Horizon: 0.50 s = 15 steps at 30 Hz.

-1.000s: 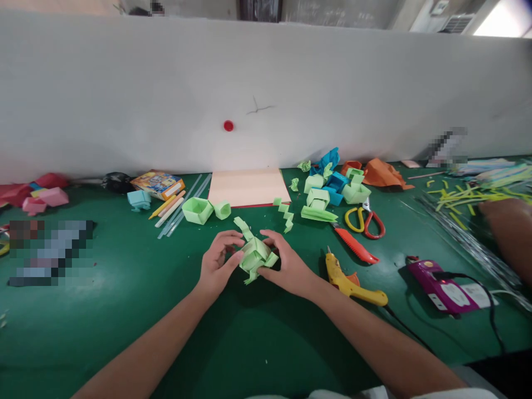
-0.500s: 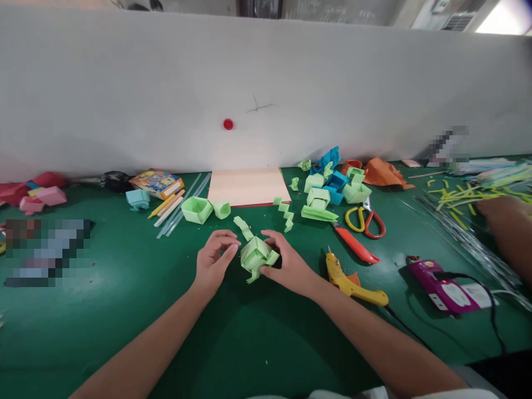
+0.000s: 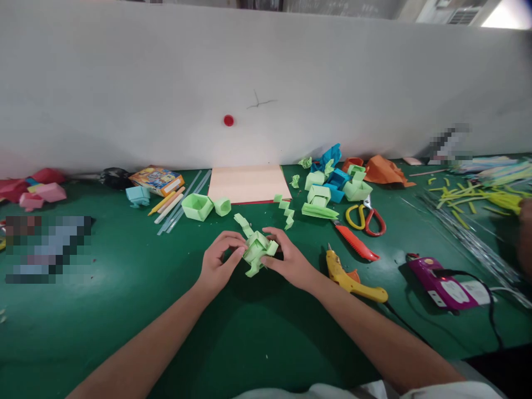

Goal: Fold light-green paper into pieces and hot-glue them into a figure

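Note:
A light green folded-paper figure (image 3: 256,248) with several strips sticking out is up between my two hands, above the green table. My right hand (image 3: 288,260) grips its right side, thumb in front and fingers behind. From the left, my left hand (image 3: 222,257) pinches its edge between thumb and fingertips. Just beyond lie a green paper box (image 3: 197,207), a smaller green paper cup (image 3: 222,206) and a zigzag-folded green strip (image 3: 285,213).
At right lie scissors (image 3: 376,223), a red utility knife (image 3: 356,243), a yellow glue gun (image 3: 357,282) and a purple power strip (image 3: 443,282) with cords. More folded paper (image 3: 319,195) is heaped behind. Another person's hand (image 3: 526,233) shows at the right edge.
My left hand has moved right and closed onto the paper figure, which has turned slightly. The other person's hand has shifted right, now by yellow strips.

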Each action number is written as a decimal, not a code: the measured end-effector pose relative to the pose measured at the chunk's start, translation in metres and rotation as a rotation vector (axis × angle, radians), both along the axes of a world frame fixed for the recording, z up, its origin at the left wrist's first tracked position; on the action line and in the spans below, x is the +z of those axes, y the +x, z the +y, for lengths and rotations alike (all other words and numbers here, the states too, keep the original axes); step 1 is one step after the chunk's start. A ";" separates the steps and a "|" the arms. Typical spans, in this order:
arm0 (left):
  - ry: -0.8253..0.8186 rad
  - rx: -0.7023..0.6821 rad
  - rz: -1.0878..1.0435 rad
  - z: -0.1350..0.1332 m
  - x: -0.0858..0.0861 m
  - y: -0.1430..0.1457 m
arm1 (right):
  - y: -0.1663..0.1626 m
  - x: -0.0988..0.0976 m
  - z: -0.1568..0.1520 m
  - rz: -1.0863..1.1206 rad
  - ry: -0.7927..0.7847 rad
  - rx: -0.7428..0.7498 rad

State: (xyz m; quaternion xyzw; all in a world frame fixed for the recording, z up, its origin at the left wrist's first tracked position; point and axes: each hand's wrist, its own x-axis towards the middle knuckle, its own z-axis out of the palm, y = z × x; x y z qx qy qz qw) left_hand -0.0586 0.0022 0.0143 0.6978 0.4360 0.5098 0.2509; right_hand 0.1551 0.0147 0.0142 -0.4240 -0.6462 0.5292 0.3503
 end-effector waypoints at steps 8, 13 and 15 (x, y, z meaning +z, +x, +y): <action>0.028 -0.026 0.021 -0.001 0.001 0.001 | 0.000 -0.002 0.003 0.024 -0.059 -0.011; 0.042 -0.015 0.018 -0.004 -0.003 -0.001 | -0.001 -0.006 0.001 0.051 -0.062 -0.056; 0.044 -0.017 0.022 -0.004 -0.003 0.000 | -0.001 -0.006 0.001 0.072 -0.076 -0.064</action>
